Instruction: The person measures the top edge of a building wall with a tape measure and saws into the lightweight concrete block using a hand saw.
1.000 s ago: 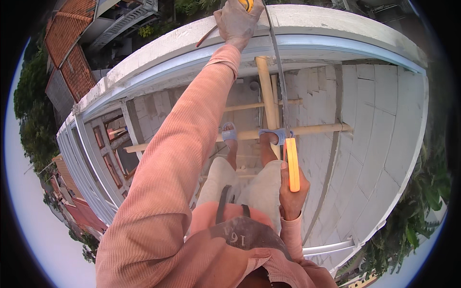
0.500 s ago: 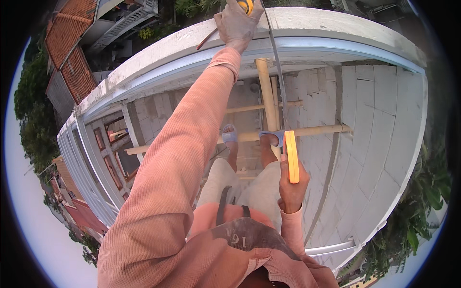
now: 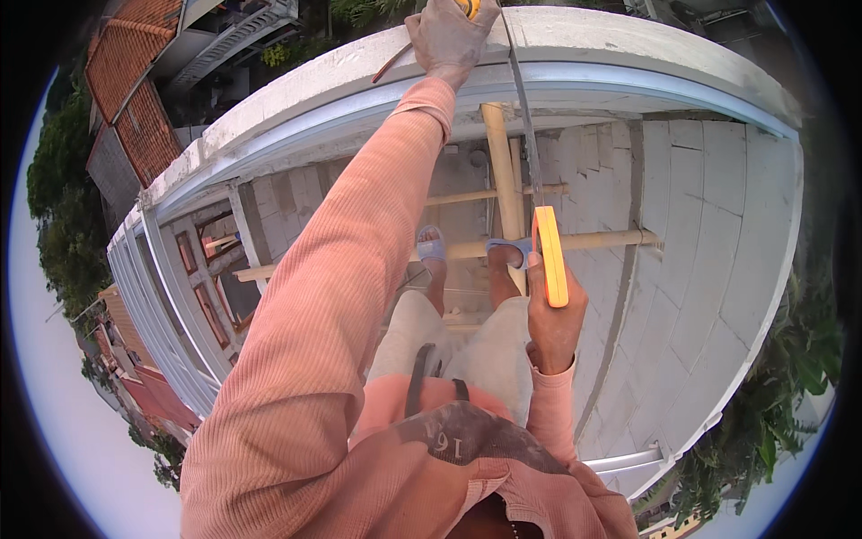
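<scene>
My right hand is closed round the yellow handle of a hand saw. The long grey blade runs away from me and lies across the pale block wall top. Left of the blade, my left hand rests on that wall top with its fingers curled. A small yellow-and-black object, which looks like a tape measure, shows at its fingers, cut by the picture's top edge. From under that hand sticks out a thin reddish-brown rod.
My sandalled feet stand on a horizontal bamboo pole, with an upright pole beside it. A light metal channel follows the wall's inner side. Block walls enclose the drop below. Tiled roofs lie outside at left.
My right hand and the saw have moved forward, away from my body, so the handle sits farther up. My left hand stays nearly in place on the wall top.
</scene>
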The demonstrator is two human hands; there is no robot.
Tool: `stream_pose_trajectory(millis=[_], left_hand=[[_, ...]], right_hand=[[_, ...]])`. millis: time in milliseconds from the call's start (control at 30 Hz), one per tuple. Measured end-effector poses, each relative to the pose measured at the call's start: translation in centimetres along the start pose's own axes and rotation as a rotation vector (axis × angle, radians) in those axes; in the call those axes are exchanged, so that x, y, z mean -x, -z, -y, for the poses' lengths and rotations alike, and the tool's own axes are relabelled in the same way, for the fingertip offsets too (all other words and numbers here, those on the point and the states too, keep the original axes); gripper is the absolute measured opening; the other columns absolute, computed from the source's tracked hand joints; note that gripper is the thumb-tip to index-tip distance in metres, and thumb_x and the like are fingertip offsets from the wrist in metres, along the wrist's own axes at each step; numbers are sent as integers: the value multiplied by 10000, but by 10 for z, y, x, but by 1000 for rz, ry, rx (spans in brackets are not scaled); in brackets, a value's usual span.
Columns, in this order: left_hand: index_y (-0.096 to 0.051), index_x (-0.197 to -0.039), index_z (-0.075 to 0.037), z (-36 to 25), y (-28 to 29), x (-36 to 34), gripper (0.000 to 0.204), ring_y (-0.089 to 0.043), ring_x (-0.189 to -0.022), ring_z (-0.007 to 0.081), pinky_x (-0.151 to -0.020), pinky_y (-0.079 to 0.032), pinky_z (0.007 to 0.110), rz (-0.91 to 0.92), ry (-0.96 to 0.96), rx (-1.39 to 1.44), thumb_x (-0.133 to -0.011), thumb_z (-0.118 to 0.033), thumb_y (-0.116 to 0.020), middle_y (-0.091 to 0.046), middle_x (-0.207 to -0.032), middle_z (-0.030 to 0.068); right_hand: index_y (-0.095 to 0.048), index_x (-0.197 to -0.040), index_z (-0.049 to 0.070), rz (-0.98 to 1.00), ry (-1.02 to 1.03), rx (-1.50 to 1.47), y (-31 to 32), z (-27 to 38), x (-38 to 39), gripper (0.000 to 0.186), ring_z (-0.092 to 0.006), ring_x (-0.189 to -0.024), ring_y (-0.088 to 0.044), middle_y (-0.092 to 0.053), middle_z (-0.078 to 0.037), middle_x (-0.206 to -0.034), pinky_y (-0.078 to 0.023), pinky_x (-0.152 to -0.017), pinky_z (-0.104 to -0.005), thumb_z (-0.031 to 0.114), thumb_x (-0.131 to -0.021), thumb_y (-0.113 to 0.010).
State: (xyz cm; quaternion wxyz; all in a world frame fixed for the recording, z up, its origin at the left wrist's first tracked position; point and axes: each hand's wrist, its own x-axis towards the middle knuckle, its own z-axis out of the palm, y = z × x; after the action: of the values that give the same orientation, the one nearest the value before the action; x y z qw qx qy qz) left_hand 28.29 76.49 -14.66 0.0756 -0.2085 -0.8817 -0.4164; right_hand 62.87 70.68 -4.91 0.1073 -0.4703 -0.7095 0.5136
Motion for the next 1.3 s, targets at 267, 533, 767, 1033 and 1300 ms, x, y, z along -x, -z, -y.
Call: stream_pose_trajectory(millis=[267,533,767,1033,1300], left_hand=[[-545,-1229,-79,-20,-14,3,518,-646,-1077,403,-969,-413,516,22,10,23,-962,-519,-603,-708,-1110,208],[-565,-1193,-76,-8,6,-4,516,-647,-1077,399,-946,-431,502,21,33,9,-958,-535,-592,-707,-1103,210],[-574,-1191,-78,-12,-15,2,501,-649,-1060,403,-942,-439,518,-20,-10,-34,-949,-514,-615,-700,-1091,206],[-568,-1204,-83,-3,-4,-3,496,-672,-1019,416,-934,-444,527,0,12,-46,-961,-514,-597,-724,-1051,212],[-558,-1214,-88,-5,-20,-2,480,-674,-1008,417,-893,-458,524,-29,-103,-102,-965,-497,-599,-717,-1028,218]], right_hand=[[-625,-842,-32,55,20,88,-10,14,-77,283,-199,-572,-435,-559,-151,-645,-433,-562,-367,196,-1000,-679],[-691,-944,-42,-22,24,50,13,3,19,204,-156,-631,-524,-589,-80,-690,-454,-599,-326,155,-993,-687],[-646,-884,-33,19,39,37,-9,7,-53,223,-163,-590,-507,-567,-111,-658,-454,-582,-344,157,-995,-684],[-656,-878,-32,-31,92,40,-17,-15,-16,236,-184,-585,-571,-607,-123,-672,-463,-569,-344,170,-998,-682],[-631,-855,-34,18,31,19,-17,12,-64,256,-194,-565,-439,-540,-149,-643,-436,-558,-360,172,-997,-684]])
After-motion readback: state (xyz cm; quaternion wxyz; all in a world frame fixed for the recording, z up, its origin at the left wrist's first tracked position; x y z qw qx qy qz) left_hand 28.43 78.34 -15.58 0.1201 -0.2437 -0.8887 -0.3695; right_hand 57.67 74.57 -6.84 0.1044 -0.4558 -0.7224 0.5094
